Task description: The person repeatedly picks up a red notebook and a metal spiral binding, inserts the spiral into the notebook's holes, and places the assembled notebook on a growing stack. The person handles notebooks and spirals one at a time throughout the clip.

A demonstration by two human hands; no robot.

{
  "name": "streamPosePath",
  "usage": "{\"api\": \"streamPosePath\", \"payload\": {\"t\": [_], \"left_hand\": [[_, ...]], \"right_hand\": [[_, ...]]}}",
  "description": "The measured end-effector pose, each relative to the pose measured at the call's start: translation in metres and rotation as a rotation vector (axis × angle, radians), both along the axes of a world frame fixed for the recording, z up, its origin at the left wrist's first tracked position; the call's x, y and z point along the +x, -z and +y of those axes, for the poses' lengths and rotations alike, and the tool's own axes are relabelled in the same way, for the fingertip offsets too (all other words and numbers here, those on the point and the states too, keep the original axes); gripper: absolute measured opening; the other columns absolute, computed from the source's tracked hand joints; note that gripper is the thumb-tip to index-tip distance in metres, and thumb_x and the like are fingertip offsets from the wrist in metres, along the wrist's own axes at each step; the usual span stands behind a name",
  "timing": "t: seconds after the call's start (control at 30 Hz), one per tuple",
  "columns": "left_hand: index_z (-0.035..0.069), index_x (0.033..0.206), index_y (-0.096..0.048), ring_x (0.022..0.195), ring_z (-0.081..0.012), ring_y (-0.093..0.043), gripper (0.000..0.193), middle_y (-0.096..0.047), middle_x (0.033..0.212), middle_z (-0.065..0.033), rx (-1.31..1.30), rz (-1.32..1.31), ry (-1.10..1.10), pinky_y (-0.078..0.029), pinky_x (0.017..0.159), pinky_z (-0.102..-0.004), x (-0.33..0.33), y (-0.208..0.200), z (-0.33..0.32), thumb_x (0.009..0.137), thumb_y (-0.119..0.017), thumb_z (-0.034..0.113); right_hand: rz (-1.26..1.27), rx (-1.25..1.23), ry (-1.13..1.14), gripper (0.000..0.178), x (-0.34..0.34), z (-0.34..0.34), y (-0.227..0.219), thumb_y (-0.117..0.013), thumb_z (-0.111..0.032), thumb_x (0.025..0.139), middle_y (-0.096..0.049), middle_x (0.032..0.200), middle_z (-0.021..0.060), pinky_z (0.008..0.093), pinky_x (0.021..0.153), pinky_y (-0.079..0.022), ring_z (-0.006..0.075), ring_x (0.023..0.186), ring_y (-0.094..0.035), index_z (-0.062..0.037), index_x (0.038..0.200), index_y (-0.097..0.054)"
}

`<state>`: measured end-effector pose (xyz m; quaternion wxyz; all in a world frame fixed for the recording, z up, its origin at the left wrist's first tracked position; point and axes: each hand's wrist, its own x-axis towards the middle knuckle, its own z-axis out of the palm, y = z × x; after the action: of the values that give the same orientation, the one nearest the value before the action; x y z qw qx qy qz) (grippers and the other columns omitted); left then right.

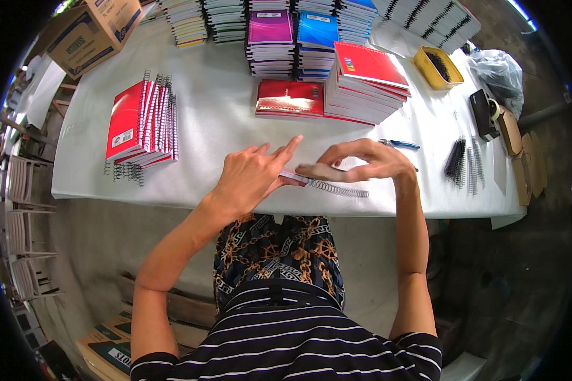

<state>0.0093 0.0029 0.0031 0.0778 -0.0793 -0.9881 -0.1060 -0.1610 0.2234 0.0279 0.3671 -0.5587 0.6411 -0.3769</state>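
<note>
Close to the table's front edge, my left hand [251,174] grips a thin notebook [293,178] seen almost edge-on, its index finger stretched outward. A dark spiral coil [340,189] runs from the notebook's edge off to the right, its far end loose over the table. My right hand [362,162] arches over the coil with its fingertips brought together where coil and notebook meet. Those fingertips partly hide the coil's start. Just beyond the right hand lies a pair of blue-handled pliers [401,145].
Red notebooks with coils [136,124] are piled at left. A tall red stack [368,82] and a low red pile [289,98] stand ahead, before more notebook stacks [270,38]. To the right are a yellow tray [438,68], loose coils [464,162] and a tape dispenser [484,114].
</note>
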Motion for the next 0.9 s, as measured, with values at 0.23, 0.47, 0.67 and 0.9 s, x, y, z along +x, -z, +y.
{"api": "streamPosePath", "payload": {"t": [0.23, 0.47, 0.67, 0.9], "left_hand": [[0.025, 0.153, -0.028, 0.06, -0.0337, -0.065, 0.086, -0.064, 0.064, -0.0122, 0.045, -0.216, 0.0, -0.051, 0.057, -0.0456, -0.02, -0.021, -0.006, 0.082, -0.07, 0.048], [0.025, 0.154, -0.027, 0.063, -0.0342, -0.066, 0.087, -0.065, 0.067, -0.0128, 0.051, -0.213, -0.016, -0.051, 0.057, -0.0456, -0.023, -0.021, -0.01, 0.082, -0.071, 0.044], [0.024, 0.154, -0.027, 0.071, -0.0319, -0.068, 0.089, -0.071, 0.088, -0.0094, 0.019, -0.19, -0.041, -0.053, 0.059, -0.0438, -0.025, -0.018, -0.012, 0.079, -0.075, 0.036], [0.025, 0.153, -0.03, 0.074, -0.0283, -0.069, 0.091, -0.071, 0.1, -0.0077, -0.029, -0.148, -0.08, -0.055, 0.061, -0.0417, -0.021, -0.016, -0.019, 0.077, -0.078, 0.033]], "right_hand": [[0.052, 0.072, 0.125, 0.061, -0.006, -0.002, 0.007, -0.069, -0.05, 0.077, -0.07, 0.11, 0.0145, 0.042, 0.093, -0.05, 0.029, 0.1, -0.067, -0.0078, 0.121, -0.069], [0.002, 0.08, 0.119, 0.068, -0.008, -0.013, 0.001, -0.069, -0.056, 0.072, -0.068, 0.112, 0.0176, 0.0453, 0.093, -0.049, 0.0321, 0.102, -0.066, -0.0057, 0.118, -0.071], [-0.177, -0.048, 0.134, 0.065, -0.017, -0.019, 0.019, -0.072, -0.053, 0.071, -0.069, 0.108, 0.0173, 0.0409, 0.088, -0.051, 0.0314, 0.1, -0.066, -0.0021, 0.112, -0.073], [-0.113, -0.028, 0.128, 0.066, -0.016, -0.028, 0.014, -0.071, -0.055, 0.07, -0.071, 0.106, 0.0166, 0.0409, 0.088, -0.05, 0.0323, 0.096, -0.067, -0.0028, 0.111, -0.074]]}}
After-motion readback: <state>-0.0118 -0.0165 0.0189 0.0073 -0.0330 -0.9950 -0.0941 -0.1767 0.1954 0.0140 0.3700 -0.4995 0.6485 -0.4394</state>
